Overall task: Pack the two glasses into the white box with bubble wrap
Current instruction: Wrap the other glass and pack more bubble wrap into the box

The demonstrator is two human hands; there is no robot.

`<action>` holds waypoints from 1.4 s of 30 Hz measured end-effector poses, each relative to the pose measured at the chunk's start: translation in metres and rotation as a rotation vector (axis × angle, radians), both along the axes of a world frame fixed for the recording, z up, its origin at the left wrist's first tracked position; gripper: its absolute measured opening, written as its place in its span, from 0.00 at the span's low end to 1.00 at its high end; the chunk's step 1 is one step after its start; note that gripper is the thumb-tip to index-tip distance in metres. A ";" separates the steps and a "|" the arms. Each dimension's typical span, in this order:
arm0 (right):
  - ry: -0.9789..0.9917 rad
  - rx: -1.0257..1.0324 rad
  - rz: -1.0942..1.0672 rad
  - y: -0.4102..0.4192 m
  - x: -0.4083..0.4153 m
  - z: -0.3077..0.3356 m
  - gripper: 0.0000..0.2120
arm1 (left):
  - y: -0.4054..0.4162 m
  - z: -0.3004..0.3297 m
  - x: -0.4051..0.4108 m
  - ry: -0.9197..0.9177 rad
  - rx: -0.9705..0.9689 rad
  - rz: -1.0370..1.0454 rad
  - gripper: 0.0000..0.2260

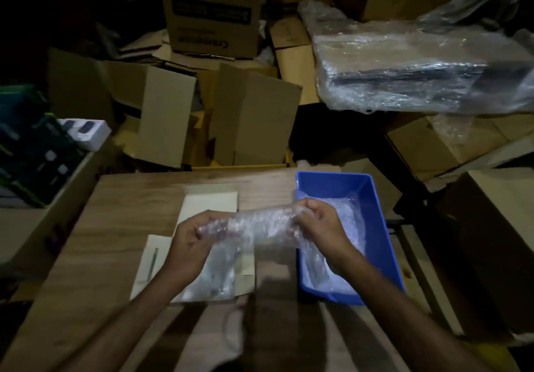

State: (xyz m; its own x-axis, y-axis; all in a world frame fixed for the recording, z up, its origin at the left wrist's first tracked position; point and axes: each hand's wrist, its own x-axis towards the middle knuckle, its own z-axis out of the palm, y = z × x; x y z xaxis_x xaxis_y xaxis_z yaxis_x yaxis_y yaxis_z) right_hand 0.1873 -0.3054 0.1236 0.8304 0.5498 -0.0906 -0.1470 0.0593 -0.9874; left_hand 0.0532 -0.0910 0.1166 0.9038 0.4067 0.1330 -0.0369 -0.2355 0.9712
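Together, the left hand (192,234) and right hand (316,225) grip opposite ends of a bubble-wrap bundle (254,225), fingers curled round it, above the open white box (161,259) on the wooden table (124,218). Whether a glass sits inside the wrap is unclear. Just right stands a blue tray (384,227) holding more wrap.

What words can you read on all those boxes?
"Crompton", upside down, on the tall cardboard box at the back.
The dark label panel on that same box: print too small and blurred to read.
The small white carton at left: pictures only, any print too blurred to read.
The white box and the blue tray: no text shows.
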 end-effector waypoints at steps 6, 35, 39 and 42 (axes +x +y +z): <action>0.894 0.199 0.258 0.032 -0.030 -0.021 0.25 | 0.013 -0.007 -0.012 0.290 -0.492 0.467 0.12; 0.140 -0.348 0.060 0.064 -0.086 -0.061 0.23 | 0.120 -0.011 -0.120 0.414 -0.279 -0.008 0.24; -0.112 -0.523 0.143 0.073 -0.086 -0.054 0.23 | 0.130 -0.020 -0.120 0.596 0.084 -0.029 0.28; -0.476 -0.666 0.231 0.071 -0.078 -0.047 0.05 | 0.135 -0.032 -0.115 0.596 0.303 0.052 0.10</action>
State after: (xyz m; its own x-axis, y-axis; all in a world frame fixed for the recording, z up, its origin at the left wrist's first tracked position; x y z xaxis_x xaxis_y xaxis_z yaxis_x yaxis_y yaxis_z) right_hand 0.1097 -0.2341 0.0769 0.7354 0.6661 -0.1246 0.3560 -0.5362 -0.7653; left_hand -0.0613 0.0440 0.0846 0.8384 0.4747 -0.2677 0.5038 -0.4878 0.7129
